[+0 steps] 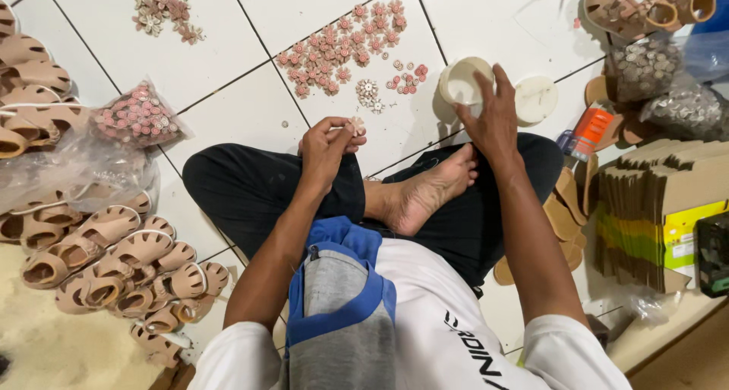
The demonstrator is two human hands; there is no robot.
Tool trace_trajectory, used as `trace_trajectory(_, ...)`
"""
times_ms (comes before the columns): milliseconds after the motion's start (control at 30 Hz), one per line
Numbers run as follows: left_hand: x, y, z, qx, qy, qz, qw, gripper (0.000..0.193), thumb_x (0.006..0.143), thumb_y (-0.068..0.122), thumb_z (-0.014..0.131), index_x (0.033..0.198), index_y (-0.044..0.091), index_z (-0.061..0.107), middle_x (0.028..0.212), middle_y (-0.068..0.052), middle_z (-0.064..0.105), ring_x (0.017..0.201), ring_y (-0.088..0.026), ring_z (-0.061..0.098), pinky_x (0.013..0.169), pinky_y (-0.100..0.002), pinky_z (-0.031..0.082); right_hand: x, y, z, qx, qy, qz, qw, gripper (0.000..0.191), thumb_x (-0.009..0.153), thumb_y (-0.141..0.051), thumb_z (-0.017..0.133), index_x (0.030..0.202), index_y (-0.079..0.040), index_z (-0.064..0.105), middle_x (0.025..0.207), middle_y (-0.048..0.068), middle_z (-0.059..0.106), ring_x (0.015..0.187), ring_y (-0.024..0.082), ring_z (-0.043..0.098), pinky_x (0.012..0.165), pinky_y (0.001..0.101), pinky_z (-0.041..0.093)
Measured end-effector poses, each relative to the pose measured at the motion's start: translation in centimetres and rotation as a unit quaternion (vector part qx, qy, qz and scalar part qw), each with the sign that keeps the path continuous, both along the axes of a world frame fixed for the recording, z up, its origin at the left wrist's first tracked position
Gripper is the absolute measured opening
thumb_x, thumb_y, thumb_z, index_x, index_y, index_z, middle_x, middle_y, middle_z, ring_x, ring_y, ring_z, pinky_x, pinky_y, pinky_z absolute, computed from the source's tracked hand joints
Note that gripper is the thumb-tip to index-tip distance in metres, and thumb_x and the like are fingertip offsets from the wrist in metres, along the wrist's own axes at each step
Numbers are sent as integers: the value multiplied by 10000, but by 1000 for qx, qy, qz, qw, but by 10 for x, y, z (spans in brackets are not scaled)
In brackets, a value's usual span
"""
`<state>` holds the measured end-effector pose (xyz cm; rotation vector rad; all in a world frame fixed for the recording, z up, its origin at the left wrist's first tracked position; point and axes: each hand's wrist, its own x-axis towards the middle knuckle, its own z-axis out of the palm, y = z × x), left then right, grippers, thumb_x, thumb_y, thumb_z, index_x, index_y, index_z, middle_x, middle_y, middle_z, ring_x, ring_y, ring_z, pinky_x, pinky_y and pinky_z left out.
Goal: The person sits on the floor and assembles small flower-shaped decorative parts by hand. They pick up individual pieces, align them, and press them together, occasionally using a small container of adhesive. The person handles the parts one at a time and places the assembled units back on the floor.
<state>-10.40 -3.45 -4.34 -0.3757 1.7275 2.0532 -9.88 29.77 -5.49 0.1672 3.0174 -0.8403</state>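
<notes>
Flower ornament pinched in one hand, glue pot under the other

The left hand (326,148) pinches a small pale flower ornament (355,125) at its fingertips, above the knee; a loose pinch could drop it among the pink flower ornaments (342,48) on the white tiled floor (228,25). The right hand (490,116), fingers curled, rests on the rim of the small white pot (461,80), well apart from the flower; a careless push could tip it towards the round lid (536,99) beside it.

A small shoe-making workshop on a tiled floor (228,48): heaps of unfinished tan sandals (121,268), loose flower trims (338,48), flat cardboard boxes (653,208).
</notes>
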Motion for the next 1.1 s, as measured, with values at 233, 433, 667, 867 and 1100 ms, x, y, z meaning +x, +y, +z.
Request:
trace_trajectory(233, 7, 6, 15, -20, -20, 5, 1000, 187, 1008, 150, 647, 1091, -17, 667, 988, -187, 786, 854, -212, 792, 704, -260, 612, -13, 1, -13, 120, 38, 60, 990, 538, 1047, -567, 683, 1311, -106, 770, 1736, 246, 146, 1568, 497, 103, 1200, 691, 225)
trace_trajectory(433, 11, 7, 6, -40, 15, -16, 999, 214, 1024, 152, 658, 1145, -22, 691, 975, -149, 772, 858, -182, 766, 733, -244, 589, -16, 1, -13, 128, 31, 52, 990, 536, 1083, -618, 629, 1274, -145, 795, 1765, 205, 116, 1593, 469, 45, 1232, 693, 166)
trace_trajectory(667, 14, 9, 9, -1, -19, -23, 1000, 266, 1015, 193, 644, 1177, -18, 646, 1000, -163, 776, 877, -204, 777, 751, -264, 602, -14, 6, -15, 33, 25, 20, 999, 437, 1023, -506, 719, 1090, -80, 782, 1724, 252, 167, 1583, 483, 105, 1249, 657, 179)
trace_trajectory(867, 22, 14, 28, 49, -14, -24, 998, 290, 1026, 230, 626, 1178, -16, 618, 1028, -193, 770, 919, -235, 782, 780, -280, 617, 0, -5, 12, -85, 37, -14, 996, 311, 976, -311, 790, 938, -8, 731, 1636, 333, 306, 1528, 518, 209, 1218, 620, 232)
trace_trajectory(1100, 35, 27, 60, 60, 33, -45, 997, 279, 1030, 226, 630, 1149, -26, 632, 970, -175, 779, 895, -215, 789, 766, -268, 599, 45, -91, 80, -425, 23, 15, 905, 250, 983, -70, 726, 1217, -17, 657, 1159, 127, 738, 1102, 174, 712, 1001, 322, 566)
